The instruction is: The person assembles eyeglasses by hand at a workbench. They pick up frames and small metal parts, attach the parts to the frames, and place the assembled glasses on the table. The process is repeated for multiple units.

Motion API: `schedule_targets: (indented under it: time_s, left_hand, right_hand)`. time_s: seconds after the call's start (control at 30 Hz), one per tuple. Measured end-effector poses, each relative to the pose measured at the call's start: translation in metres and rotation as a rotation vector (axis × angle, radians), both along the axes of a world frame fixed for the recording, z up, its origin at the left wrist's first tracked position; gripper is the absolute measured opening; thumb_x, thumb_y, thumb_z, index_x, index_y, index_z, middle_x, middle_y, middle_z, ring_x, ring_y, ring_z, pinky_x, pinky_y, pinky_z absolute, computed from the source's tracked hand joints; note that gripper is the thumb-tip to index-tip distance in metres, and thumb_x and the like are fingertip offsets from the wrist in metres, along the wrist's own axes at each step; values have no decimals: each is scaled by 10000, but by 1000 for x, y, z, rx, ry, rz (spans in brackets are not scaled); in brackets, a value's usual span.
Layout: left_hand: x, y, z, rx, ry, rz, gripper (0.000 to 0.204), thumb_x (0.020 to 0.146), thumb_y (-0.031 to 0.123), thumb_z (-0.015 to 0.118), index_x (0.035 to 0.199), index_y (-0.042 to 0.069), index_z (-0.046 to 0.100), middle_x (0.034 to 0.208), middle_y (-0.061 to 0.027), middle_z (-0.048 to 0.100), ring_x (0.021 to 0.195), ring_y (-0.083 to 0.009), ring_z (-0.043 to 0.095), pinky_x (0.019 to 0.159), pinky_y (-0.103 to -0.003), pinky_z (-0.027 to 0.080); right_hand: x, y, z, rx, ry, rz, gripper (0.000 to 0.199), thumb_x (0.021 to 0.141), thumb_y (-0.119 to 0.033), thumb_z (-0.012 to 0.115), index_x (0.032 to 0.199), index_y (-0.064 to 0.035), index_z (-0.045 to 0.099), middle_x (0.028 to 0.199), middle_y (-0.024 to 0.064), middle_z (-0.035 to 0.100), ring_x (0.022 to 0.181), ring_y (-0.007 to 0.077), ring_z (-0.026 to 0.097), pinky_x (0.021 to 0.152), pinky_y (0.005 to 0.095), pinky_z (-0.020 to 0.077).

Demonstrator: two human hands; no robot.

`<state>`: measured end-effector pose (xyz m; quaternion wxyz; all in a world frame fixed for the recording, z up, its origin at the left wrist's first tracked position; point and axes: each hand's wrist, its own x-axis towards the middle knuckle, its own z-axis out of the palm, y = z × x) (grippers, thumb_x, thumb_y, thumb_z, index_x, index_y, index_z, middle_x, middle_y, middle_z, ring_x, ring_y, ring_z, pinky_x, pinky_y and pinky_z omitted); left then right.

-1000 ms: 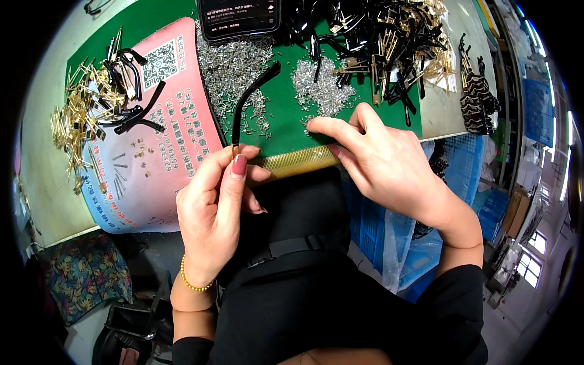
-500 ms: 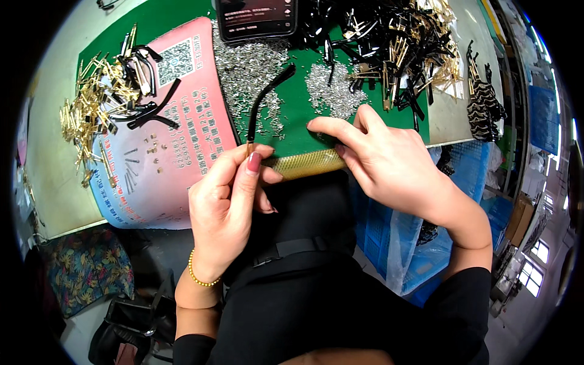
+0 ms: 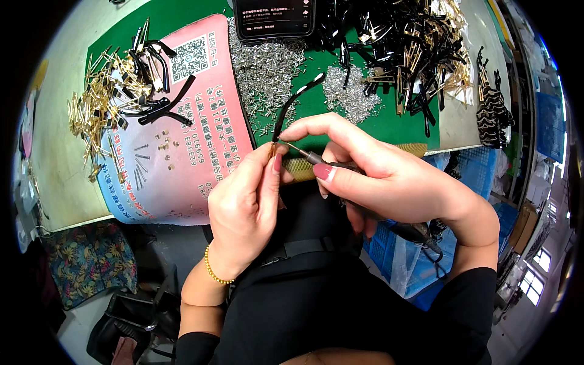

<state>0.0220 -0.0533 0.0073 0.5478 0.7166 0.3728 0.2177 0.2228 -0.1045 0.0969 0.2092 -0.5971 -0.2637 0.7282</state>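
Two sets of fingers meet just above the near edge of the table (image 3: 389, 125). The left hand (image 3: 243, 210) has its thumb and forefinger pinched shut on the gold-coloured end of a black temple arm (image 3: 292, 106), a slim curved bar that rises away from the grip over the green mat and ends in a glossy tip. The right hand (image 3: 389, 179) is closed around a powered screwdriver (image 3: 365, 182), dark-bodied with a thin metal bit; the bit's tip touches the gold end just beside the left thumb, and the tool's cable end shows below the wrist. A gold bead bracelet (image 3: 214, 275) circles the left wrist. Behind the temple arm lie two heaps of small silver screws (image 3: 267, 67), with a phone (image 3: 274, 18) beyond them. To the left a pink printed sheet (image 3: 182, 158) carries loose pins, and past it a pile of gold rods and black arms (image 3: 115, 97).

Half a second ago the right hand lay flat at the table edge with no tool showing; now it grips the screwdriver and has come across to the left hand, which has lifted slightly
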Motion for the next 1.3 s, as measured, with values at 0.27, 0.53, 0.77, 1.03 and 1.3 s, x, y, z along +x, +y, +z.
schedule_targets:
  time_s: [0.27,0.53,0.77,1.03,1.3]
  left_hand:
    - [0,2,-17,614,39,-78,282,875,-34,700,1154,-41,662,841,-143,714,642,-253,683,582,-331,533]
    - [-7,10,-10,715,-7,-109,292,876,8,711,1164,-18,667,844,-114,699,652,-233,669,589,-323,528]
    - [-109,79,-4,110,-122,752,194,1109,214,428,1145,41,508,761,-19,584,645,-74,550,601,-221,488]
    - [-100,141,-6,-72,-530,418,178,1093,210,479,1106,39,529,901,-68,644,733,-105,624,664,-258,553]
    - [-192,143,-5,339,383,527,153,966,87,682,1095,6,672,797,82,402,648,-29,331,595,-201,285]
  right_hand:
    - [8,-10,-5,-59,117,-83,441,1047,-179,493,1437,-72,315,877,47,566,531,105,578,440,254,467]
    - [-18,-28,-4,503,-617,309,524,978,-170,637,1390,-12,354,1153,268,614,970,410,672,788,449,552]
    - [-48,66,-29,892,-995,547,253,900,-78,620,1132,-13,541,976,192,617,798,389,662,680,461,543]
    - [-67,127,-42,1178,-1288,844,196,780,19,622,932,28,499,874,161,575,727,351,662,582,424,553]
    - [-40,61,0,764,-496,227,247,916,-45,649,1148,32,614,933,79,660,865,150,641,761,298,518]
